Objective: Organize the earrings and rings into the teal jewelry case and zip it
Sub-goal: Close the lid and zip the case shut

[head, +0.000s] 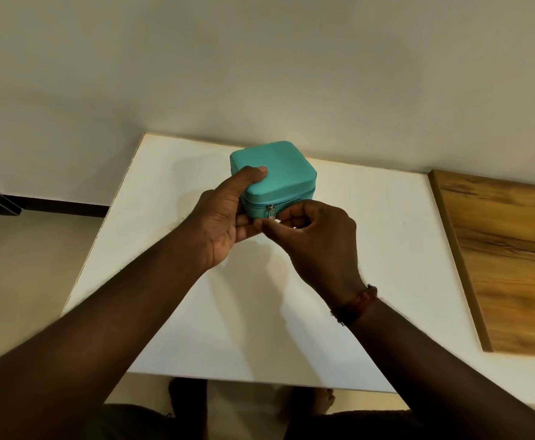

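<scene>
Hands hold the teal jewelry case [275,176] on the white counter [228,312]. Left grip [225,223] clamps its nine o'clock side. Right grip [310,230] pinches the zipper pull [271,211].

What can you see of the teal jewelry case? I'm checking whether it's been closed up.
The teal jewelry case is a small, rounded-square box in a fabric-like cover, lid down, sitting on the white table. The left hand grips its near-left corner, thumb on the lid. The right hand is beside the metal zipper pull hanging on the front side.

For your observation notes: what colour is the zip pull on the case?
Silver metal zip pull on the teal case, seen in the head view.
</scene>
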